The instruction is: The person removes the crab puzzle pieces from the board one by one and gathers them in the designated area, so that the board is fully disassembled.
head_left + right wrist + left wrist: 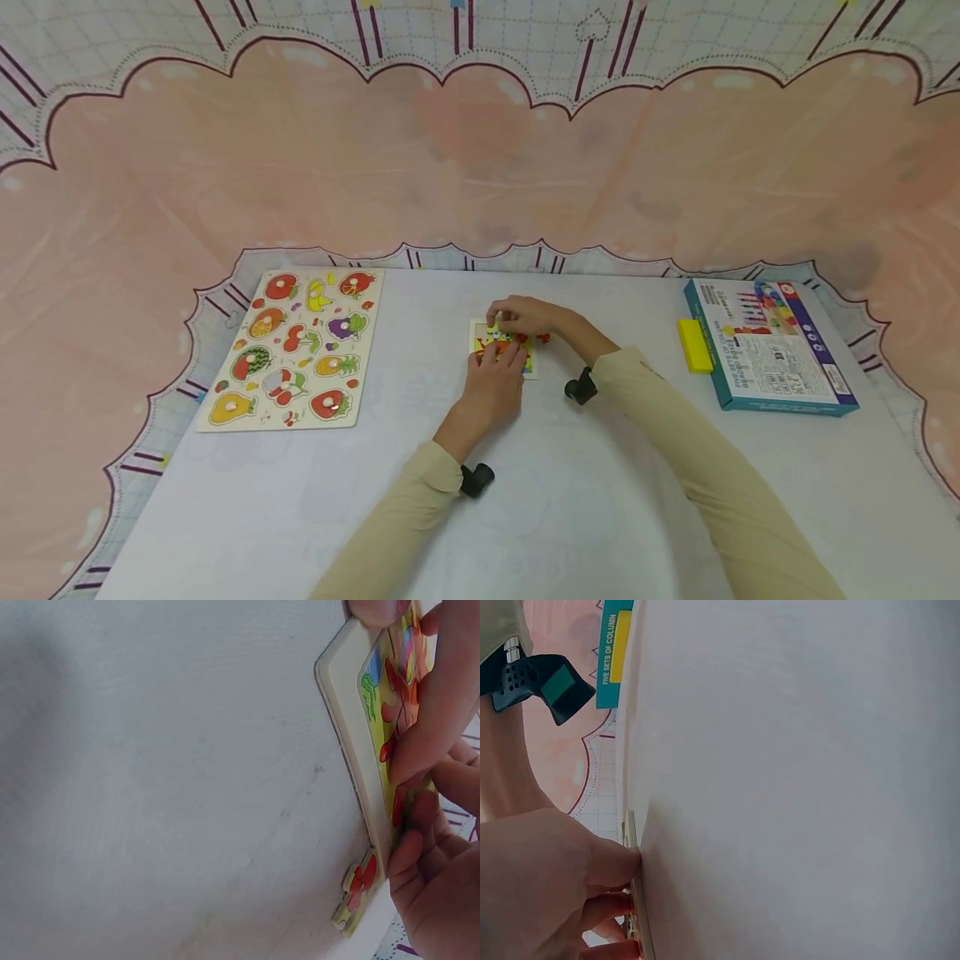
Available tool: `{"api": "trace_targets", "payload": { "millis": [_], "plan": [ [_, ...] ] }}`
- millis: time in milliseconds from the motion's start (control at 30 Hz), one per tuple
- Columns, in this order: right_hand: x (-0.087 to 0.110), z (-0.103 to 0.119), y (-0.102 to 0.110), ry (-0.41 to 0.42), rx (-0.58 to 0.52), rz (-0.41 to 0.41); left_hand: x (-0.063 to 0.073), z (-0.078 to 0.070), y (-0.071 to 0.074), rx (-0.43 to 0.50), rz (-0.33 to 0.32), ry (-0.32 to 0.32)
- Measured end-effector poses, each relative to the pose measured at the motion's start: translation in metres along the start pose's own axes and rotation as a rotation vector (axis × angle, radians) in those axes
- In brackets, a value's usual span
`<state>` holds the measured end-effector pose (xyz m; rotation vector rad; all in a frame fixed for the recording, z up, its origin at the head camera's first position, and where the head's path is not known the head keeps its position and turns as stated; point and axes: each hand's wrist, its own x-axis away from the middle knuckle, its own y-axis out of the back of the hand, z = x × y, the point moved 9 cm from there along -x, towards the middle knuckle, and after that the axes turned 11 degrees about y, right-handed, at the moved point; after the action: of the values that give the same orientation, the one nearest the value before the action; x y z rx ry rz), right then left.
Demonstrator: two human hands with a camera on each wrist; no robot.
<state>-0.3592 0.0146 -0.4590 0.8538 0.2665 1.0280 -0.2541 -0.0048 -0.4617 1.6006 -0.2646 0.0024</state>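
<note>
We've got a red-yellow, pale-framed puzzle [367, 742] left of the box [780, 346], left hand [491, 390] pressing it, right hand [528, 317] bent over it, grip unclear; right wrist view, unlike left, shows a loose piece [356, 892] box-side.

The white table [570, 533] bears a fruit board [288, 360], puzzle [351, 697], loose piece [358, 889], teal box [776, 346] and yellow block [695, 346].

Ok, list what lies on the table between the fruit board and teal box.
The head view shows a small puzzle under the left hand and right hand, a loose piece beside it, and a yellow block by the box.
</note>
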Motion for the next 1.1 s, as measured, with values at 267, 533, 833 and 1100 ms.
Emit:
{"api": "trace_targets", "payload": {
  "millis": [267, 533, 833, 1100],
  "plan": [
    [0.001, -0.001, -0.001, 0.037, -0.052, -0.010, 0.000, -0.003, 0.002, -0.020, 0.005, 0.006],
    [0.005, -0.004, 0.000, 0.031, -0.057, -0.046, 0.002, -0.005, 0.002, -0.019, -0.002, 0.004],
    [0.014, -0.020, 0.013, -0.002, -0.183, -0.260, 0.001, -0.006, 0.002, -0.041, -0.041, -0.001],
    [0.042, -0.042, 0.032, -0.092, -0.240, -0.384, 0.000, -0.003, -0.001, -0.007, -0.007, 0.017]
  ]
}}
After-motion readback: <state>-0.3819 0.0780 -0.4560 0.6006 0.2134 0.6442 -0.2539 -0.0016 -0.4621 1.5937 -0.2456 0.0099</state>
